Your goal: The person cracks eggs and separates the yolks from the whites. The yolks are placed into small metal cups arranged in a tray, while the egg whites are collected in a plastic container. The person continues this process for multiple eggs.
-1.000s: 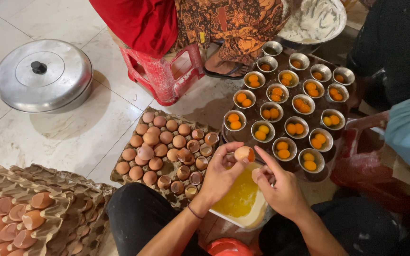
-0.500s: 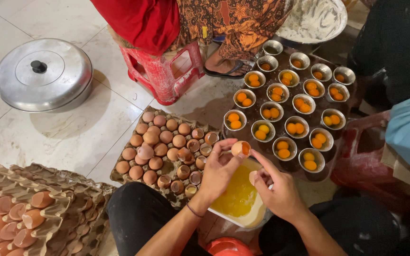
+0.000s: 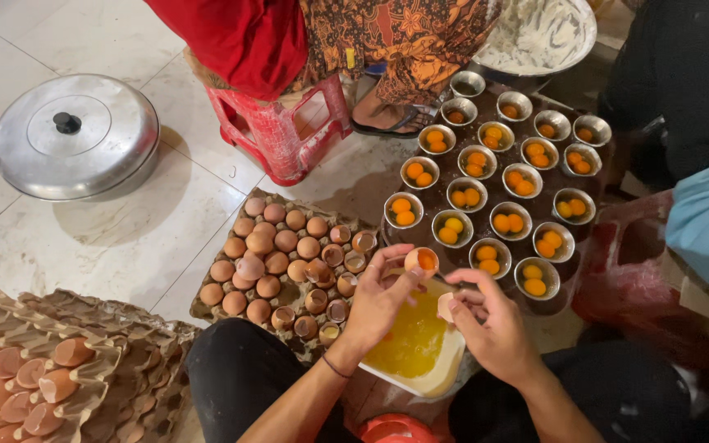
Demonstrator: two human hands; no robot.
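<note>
Seventeen small metal cups [image 3: 512,223], one pot lid [image 3: 74,136], two hands [image 3: 377,299]

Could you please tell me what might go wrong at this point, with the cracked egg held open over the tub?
1. The left hand tips a half shell with a yolk near the edge of the white rectangular tub of yellow liquid; the yolk could slip in.
2. The right hand pinches the empty shell half above the tub, so fragments might drop in.
3. The small metal cups of yolks stand packed close; a reaching wrist could knock one.
</note>
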